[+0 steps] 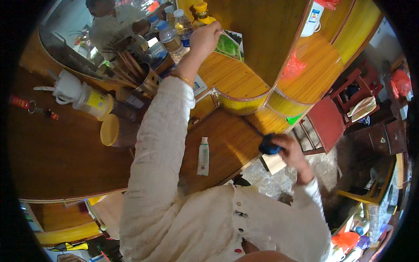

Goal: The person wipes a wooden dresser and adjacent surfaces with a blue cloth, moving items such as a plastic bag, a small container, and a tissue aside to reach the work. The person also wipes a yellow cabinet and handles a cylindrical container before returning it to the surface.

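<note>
My left hand [203,40] reaches to the back shelf and pinches the edge of a green printed card [228,46]. A second printed picture shows just behind that card. My right hand [290,151] is over the front edge of the brown wooden desk [229,131], gripping a small dark blue object [269,144], possibly a wadded cloth; blur hides its exact kind. Between my arms lies a white squeeze tube [203,157] on the desktop. Beside my left hand stand plastic bottles [168,36] and a yellow pump bottle [203,14].
A mirror [72,39] backs the desk's left side. A metal holder with sticks [147,82], a lidded plastic jar [93,100] and a keyring [32,106] are left of my arm. Red plastic [293,67] lies on the right shelf. A red chair [327,124] stands beyond the desk.
</note>
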`<state>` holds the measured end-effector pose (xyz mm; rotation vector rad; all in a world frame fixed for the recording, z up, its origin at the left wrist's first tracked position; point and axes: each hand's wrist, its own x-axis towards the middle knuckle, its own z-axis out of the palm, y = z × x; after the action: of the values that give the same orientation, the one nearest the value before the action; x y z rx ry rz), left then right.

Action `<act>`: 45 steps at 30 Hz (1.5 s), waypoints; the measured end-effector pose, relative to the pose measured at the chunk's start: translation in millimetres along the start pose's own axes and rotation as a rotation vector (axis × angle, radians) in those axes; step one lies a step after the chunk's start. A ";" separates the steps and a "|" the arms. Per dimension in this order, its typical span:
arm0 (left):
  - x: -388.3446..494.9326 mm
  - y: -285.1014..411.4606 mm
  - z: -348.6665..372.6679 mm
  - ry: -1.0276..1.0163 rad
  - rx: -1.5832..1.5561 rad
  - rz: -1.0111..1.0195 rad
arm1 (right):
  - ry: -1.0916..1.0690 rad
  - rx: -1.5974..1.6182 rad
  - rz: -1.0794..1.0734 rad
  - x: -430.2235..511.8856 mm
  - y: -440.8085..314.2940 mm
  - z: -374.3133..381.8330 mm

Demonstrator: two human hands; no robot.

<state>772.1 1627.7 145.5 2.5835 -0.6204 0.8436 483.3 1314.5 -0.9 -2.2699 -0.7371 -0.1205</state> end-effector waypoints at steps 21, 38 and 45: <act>-55.0 48.6 -47.5 0.415 -0.406 -0.225 | 0.086 -0.020 0.014 196.4 -33.7 -24.0; -181.4 -36.1 -140.5 0.190 0.282 -0.482 | -0.242 0.627 0.303 74.7 -13.2 69.1; -137.7 0.0 -93.4 0.253 0.000 -0.239 | -0.082 0.618 0.418 38.4 1.6 43.2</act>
<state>628.5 1710.5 131.1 2.4319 -0.2338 1.0618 510.5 1361.0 -22.0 -1.7841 -0.2666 0.3547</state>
